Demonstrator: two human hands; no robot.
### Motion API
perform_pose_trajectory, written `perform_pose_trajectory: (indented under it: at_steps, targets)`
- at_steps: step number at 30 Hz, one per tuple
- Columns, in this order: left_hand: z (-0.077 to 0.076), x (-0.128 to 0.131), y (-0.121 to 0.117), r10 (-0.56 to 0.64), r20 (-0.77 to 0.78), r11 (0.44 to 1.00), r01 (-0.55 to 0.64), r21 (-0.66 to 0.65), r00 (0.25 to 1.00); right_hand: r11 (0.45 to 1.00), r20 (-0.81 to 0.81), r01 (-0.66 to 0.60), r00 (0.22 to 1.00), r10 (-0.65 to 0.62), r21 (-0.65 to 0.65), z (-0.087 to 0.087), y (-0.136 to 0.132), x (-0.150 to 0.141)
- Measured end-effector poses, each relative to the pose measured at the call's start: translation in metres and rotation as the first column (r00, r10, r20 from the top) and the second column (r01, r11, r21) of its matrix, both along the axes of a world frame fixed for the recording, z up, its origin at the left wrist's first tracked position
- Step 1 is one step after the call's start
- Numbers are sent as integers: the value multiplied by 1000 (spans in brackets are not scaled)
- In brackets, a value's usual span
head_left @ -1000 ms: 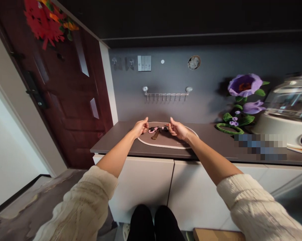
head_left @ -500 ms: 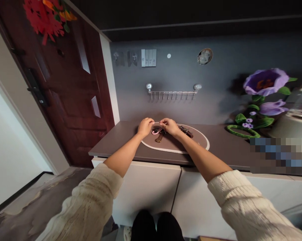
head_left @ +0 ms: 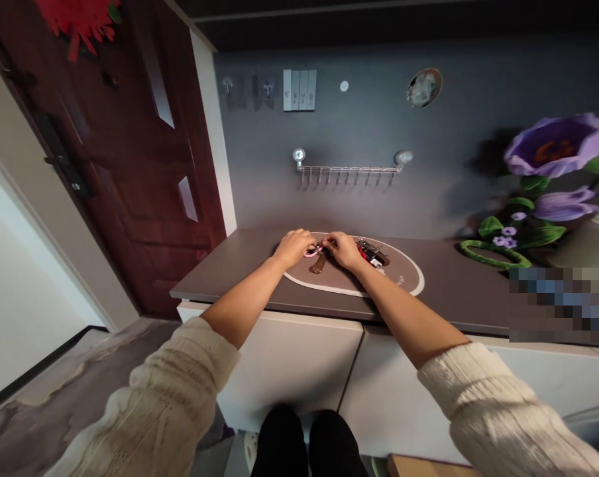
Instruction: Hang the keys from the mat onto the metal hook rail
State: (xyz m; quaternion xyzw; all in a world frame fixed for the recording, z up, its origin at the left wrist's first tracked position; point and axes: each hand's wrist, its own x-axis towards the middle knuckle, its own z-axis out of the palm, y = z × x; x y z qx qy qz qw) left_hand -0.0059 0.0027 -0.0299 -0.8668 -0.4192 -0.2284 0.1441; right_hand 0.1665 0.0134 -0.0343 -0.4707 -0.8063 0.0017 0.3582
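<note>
Fingers curled nearly closed — any hold unclear — the left hand (head_left: 294,247) and right hand (head_left: 343,249) flank a pink ring (head_left: 309,255), nearer the left, over the bench (head_left: 240,271); a brown fob (head_left: 318,265) slants toward its front edge.

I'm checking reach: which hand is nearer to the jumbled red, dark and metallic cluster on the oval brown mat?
Right. The right hand is just left of the cluster; the left hand is farther left, beyond the right hand.
</note>
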Motion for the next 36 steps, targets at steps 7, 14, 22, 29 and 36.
perform_pose_trajectory:
  at_steps: [7, 14, 22, 29, 36]
  targets:
    - [2, 2, -2, 18, -110, 997, -9, 78, 994, 1000, 15, 4, 1000, -4, 4, 0, -1, -1]
    - [0, 3, -1, 57, -29, 994, -54, 94, 998, 1000, 19, 10, 1000, -10, 1, 1, -1, -2]
    - [-1, 3, -2, 73, 138, 996, -78, 37, 988, 1000, 12, -20, 1000, 20, 10, 2, -2, -2]
    - [-2, 3, 3, 44, 292, 999, -36, -33, 955, 999, -12, -45, 999, 46, 8, 4, -5, -5]
    - [-3, 6, 9, 36, 512, 997, 8, -83, 858, 991, -119, -130, 985, 127, -22, 4, -7, -7]
